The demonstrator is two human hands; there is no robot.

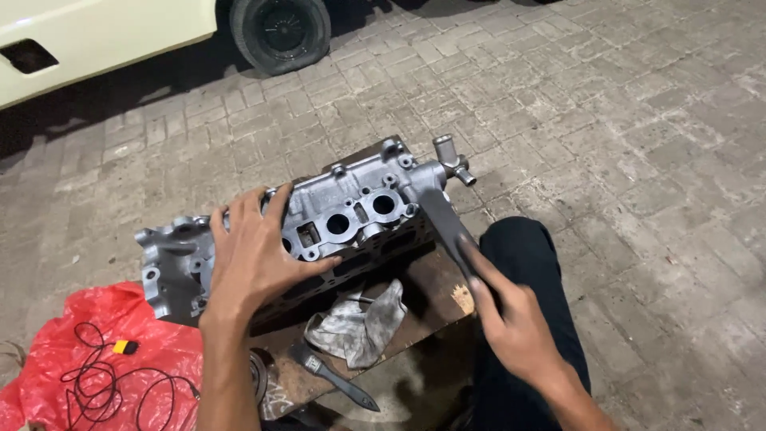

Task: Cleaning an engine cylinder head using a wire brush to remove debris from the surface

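Observation:
A grey metal engine cylinder head [351, 211] stands tilted on a wooden board [431, 299] on the paving. My left hand [255, 255] lies spread flat against its face, fingers apart, steadying it. My right hand [511, 319] grips the end of a long dark flat tool [447, 227] whose far end meets the right end of the head, below a small pipe fitting [453, 160]. The tool is blurred by motion.
A dirty grey rag [359, 323] and a dark-handled brush [331, 375] lie on the board. A red plastic bag [96, 359] with a black cable and yellow plug lies at left. My dark-trousered knee [527, 255] is at right. A pale car and its tyre [279, 32] stand behind.

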